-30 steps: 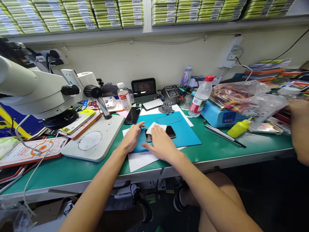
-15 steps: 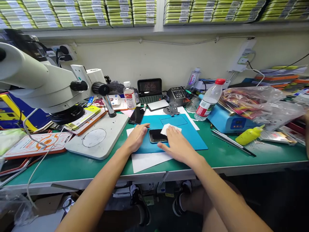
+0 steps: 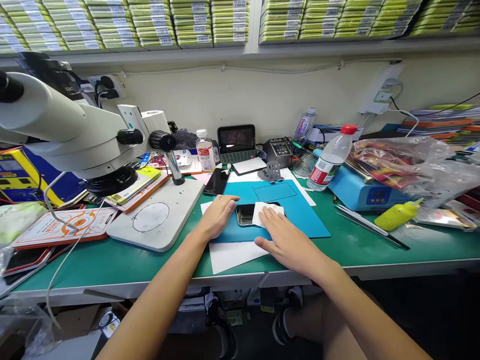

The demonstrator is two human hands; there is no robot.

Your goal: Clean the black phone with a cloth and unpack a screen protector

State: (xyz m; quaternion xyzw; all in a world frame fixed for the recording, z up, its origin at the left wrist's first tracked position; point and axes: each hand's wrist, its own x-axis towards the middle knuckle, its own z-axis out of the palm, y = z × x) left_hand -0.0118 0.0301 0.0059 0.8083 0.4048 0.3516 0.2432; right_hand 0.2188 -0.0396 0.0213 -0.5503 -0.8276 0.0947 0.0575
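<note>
A dark phone [image 3: 245, 216] is positioned on the blue mat [image 3: 309, 222] on the green counter [image 3: 356, 245], its right portion partly covered by a white wipe [image 3: 258, 214]. The wipe is overlaid by the outstretched fingers of the right hand [image 3: 287, 239], thumb spread apart. The left hand [image 3: 218, 216] is held, thumb and fingers parted, at the phone's left end; contact cannot be determined.

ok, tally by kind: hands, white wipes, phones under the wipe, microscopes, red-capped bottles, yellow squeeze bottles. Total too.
Left hand plus right hand: 2
White wipe: 1
Phone under the wipe: 1
Microscope: 1
Red-capped bottle: 1
Yellow squeeze bottle: 1
Total: 7
</note>
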